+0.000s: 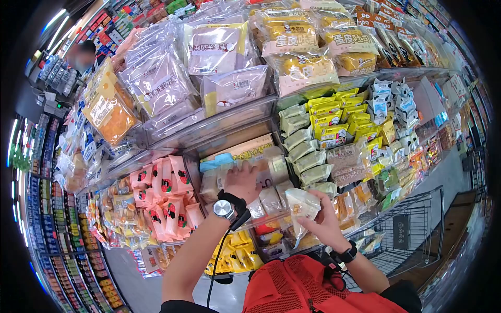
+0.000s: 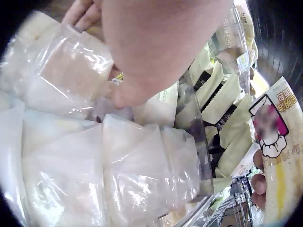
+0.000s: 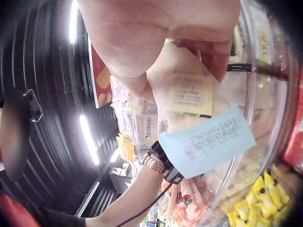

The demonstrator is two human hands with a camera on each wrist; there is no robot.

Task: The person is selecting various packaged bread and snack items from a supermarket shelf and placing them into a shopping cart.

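In the head view my left hand (image 1: 244, 182) reaches into a clear-walled bin, its fingers on clear-wrapped packs (image 1: 270, 201). The left wrist view has that hand (image 2: 151, 52) over whitish wrapped packs (image 2: 137, 165), fingertips partly hidden behind one pack (image 2: 71, 71). My right hand (image 1: 327, 221) holds a triangular wrapped sandwich (image 1: 302, 206) in front of the bin, thumb on the near face. A cartoon print and a yellow filling stripe show on this sandwich (image 2: 279, 142) in the left wrist view. Its light blue printed end flap (image 3: 208, 142) faces the right wrist camera.
Pink packs (image 1: 167, 182) lie left of the bin, green-wrapped packs (image 1: 302, 151) to its right. Bagged bread (image 1: 219, 47) fills the upper shelf. Yellow packs (image 1: 235, 253) sit below. A shopping cart (image 1: 407, 235) stands at the right; a cable (image 1: 216, 266) hangs from the left wrist.
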